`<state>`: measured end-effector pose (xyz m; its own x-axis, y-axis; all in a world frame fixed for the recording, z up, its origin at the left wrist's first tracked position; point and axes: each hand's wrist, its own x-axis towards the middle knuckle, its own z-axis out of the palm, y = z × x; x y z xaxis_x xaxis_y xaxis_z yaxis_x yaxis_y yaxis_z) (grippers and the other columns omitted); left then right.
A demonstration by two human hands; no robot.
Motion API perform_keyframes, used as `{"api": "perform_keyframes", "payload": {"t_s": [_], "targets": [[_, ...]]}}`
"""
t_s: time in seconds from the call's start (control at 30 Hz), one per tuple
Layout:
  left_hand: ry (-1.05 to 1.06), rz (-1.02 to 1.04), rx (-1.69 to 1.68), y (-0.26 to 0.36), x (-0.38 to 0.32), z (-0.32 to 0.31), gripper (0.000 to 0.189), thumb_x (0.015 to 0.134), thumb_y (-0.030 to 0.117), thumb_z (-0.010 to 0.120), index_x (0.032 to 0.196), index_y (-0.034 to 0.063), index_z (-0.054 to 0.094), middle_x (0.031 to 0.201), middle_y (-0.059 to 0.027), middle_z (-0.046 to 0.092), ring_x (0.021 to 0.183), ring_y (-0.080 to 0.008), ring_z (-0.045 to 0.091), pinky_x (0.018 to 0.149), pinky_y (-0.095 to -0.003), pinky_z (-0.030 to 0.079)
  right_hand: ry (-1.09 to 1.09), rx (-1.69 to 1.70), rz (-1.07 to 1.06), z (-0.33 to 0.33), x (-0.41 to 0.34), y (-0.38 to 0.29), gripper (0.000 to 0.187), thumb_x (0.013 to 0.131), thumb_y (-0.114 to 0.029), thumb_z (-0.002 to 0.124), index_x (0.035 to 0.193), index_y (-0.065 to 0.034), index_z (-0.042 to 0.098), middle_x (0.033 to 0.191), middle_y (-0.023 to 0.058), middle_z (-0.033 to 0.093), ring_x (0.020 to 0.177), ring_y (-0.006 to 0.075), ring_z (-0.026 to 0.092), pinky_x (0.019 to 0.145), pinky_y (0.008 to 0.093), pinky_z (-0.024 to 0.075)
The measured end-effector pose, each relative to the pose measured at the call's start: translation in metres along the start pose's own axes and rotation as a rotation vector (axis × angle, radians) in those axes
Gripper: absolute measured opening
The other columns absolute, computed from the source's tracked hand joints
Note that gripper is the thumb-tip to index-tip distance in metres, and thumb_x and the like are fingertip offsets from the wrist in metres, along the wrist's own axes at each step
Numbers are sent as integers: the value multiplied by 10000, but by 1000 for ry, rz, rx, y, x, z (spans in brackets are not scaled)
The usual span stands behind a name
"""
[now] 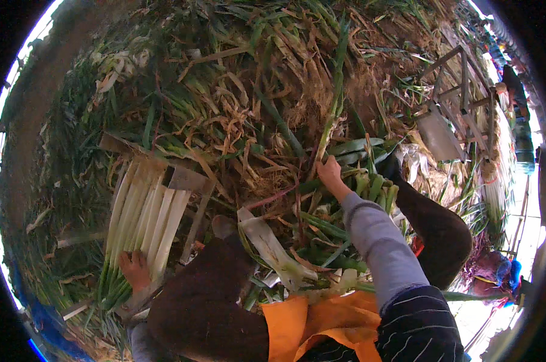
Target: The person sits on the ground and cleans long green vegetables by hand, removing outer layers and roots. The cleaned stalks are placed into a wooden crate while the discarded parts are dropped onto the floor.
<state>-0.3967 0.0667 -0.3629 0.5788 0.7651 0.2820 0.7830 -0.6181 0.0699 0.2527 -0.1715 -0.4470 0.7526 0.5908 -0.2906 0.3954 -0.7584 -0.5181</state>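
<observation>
My right hand (329, 175) is closed around the lower end of a long leek or green onion stalk (332, 122), whose green leaves point to the top of the view. At lower left, my left hand (135, 270) rests on a row of cleaned white stalks (148, 208), near where they turn green. Those stalks lie side by side on a low metal stand (189, 181). Whether the left fingers grip a stalk cannot be told. Between my legs lies a pale, broad stripped leaf sheath (273, 246).
Untrimmed stalks with roots and dry leaves (295, 81) cover the ground ahead. A metal frame stool (440, 131) stands at the upper right, beside bundled white stalks (497, 190). Cut green stalk pieces (377, 188) lie by my right forearm. A person (515, 90) is at the far right edge.
</observation>
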Motion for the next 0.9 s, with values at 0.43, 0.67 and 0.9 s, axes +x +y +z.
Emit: {"api": "perform_keyframes", "payload": {"t_s": [0.43, 0.67, 0.9], "targets": [[-504, -447, -835, -26, 41, -41, 232, 897, 101, 560, 1091, -9, 620, 831, -171, 539, 848, -365, 557, 755, -436, 445, -341, 1186, -10, -52, -31, 57, 424, 958, -271, 589, 1299, -82, 424, 1049, 58, 534, 916, 195, 546, 775, 376, 479], [-246, -170, -491, 66, 149, -154, 289, 953, 191, 529, 1090, -50, 610, 1025, -209, 649, 923, -299, 638, 779, -375, 483, -352, 1313, 49, -171, -190, -63, 317, 981, -235, 536, 1224, -65, 423, 787, 0, 436, 645, 93, 421, 578, 309, 418], [-698, 122, -1601, 314, 203, -210, 416, 961, 192, 531, 1351, 58, 481, 1203, -54, 598, 997, -120, 573, 837, -277, 481, -442, 1115, -305, -208, -262, -109, 242, 976, -151, 473, 1189, -39, 442, 778, -12, 442, 639, 73, 413, 565, 240, 379]]}}
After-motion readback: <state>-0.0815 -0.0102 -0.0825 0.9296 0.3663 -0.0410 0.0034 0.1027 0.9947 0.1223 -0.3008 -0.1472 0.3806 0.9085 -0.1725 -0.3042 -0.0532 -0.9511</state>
